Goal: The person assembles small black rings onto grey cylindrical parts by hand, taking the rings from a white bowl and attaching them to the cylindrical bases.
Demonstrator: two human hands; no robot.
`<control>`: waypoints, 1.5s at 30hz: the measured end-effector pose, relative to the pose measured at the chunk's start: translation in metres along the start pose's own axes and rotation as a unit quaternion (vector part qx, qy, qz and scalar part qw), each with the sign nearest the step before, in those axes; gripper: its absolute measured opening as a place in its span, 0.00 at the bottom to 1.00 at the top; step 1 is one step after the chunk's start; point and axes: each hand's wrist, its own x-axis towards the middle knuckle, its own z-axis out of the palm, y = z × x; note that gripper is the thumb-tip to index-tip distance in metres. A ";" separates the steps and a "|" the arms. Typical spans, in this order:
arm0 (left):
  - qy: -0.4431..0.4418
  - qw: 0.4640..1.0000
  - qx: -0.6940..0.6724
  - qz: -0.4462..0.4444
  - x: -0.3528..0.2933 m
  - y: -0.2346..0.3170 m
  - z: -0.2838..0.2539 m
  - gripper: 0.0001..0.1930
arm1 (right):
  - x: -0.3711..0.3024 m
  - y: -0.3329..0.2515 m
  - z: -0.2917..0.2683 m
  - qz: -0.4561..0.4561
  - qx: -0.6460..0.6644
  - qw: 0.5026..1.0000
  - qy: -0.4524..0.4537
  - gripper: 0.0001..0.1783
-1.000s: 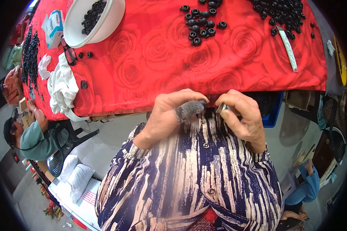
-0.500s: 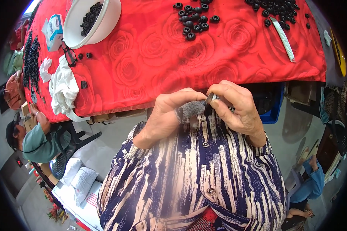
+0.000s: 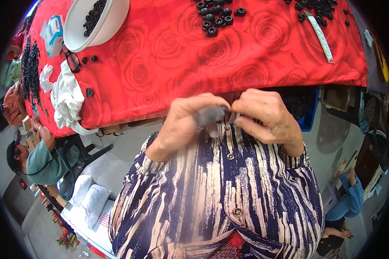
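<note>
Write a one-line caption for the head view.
Both hands meet at the chest, left hand pinching a small grey piece against the right hand, below a red rose-print tablecloth scattered with black rings.

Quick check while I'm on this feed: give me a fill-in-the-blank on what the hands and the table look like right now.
1. The left hand pinches a small fuzzy ____ piece against the right hand.
2. The tablecloth is ____ with a rose pattern.
3. The white bowl at the table's far left holds small ____ ring-shaped parts.
4. The folded eyeglasses lie beside the white ____.

Missing words: grey; red; black; cloth
</note>
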 end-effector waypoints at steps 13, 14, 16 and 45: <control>0.117 0.904 0.266 0.314 0.008 -0.016 0.001 0.14 | 0.005 -0.023 0.027 0.207 0.164 0.945 0.192 0.12; 0.118 0.903 0.267 0.316 0.008 -0.016 0.002 0.14 | 0.008 -0.024 0.029 0.205 0.164 0.946 0.192 0.12; 0.150 0.882 0.291 0.339 0.008 -0.018 0.004 0.14 | 0.013 -0.026 0.030 0.202 0.137 0.951 0.190 0.11; 0.013 0.991 -0.128 0.026 0.002 -0.014 0.001 0.13 | -0.001 -0.007 0.032 -0.131 -0.117 0.959 0.222 0.17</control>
